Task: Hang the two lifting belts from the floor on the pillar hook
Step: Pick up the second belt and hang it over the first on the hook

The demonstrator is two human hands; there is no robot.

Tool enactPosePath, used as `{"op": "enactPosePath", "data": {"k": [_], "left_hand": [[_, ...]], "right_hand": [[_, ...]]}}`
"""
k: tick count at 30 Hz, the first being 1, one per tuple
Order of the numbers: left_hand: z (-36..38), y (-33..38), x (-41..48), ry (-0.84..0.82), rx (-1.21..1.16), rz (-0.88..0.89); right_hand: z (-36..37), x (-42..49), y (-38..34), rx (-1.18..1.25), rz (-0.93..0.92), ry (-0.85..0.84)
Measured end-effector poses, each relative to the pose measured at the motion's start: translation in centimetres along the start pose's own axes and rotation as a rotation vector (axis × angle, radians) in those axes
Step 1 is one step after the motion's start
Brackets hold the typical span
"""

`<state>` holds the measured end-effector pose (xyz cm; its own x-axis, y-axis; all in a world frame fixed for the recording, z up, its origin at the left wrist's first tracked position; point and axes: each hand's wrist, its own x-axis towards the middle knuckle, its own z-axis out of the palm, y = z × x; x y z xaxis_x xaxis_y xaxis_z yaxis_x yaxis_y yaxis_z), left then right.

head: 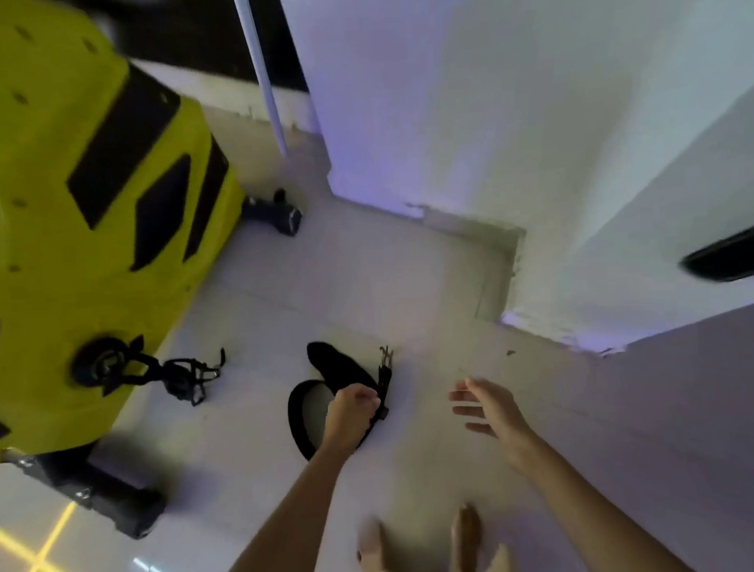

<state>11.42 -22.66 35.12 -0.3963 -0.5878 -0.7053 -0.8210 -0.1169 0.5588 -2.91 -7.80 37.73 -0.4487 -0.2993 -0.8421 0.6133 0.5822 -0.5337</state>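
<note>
A black lifting belt [333, 365] lies curled on the pale tiled floor, its metal buckle [386, 359] at the right end. My left hand [354, 410] is closed on the belt near the buckle strap. My right hand [486, 406] hovers to the right of it with fingers spread and nothing in it. Whether a second belt lies in the same black bundle I cannot tell. The white pillar [468, 130] rises just beyond the belt; no hook shows on it.
A large yellow exercise bike [82, 212] fills the left side, its black pedal [185, 376] sticking out toward the belt. Its black base foot [116, 496] sits at lower left. My feet [421, 547] stand at the bottom edge. A dark object [732, 255] hangs at the right.
</note>
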Motion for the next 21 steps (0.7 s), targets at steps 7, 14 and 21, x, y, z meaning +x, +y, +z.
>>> {"op": "enactPosePath", "data": {"k": [7, 14, 21], "left_hand": [[13.1, -15.5, 26.2, 0.088, 0.12, -0.012], [12.8, -17.3, 28.0, 0.128, 0.018, 0.141], [-1.0, 1.0, 6.3, -0.003, -0.512, 0.322]], "right_hand": [[9.9, 31.0, 16.3, 0.106, 0.148, -0.043], [13.4, 35.9, 17.5, 0.122, 0.136, -0.11], [7.6, 9.8, 2.1, 0.094, -0.221, -0.236]]}}
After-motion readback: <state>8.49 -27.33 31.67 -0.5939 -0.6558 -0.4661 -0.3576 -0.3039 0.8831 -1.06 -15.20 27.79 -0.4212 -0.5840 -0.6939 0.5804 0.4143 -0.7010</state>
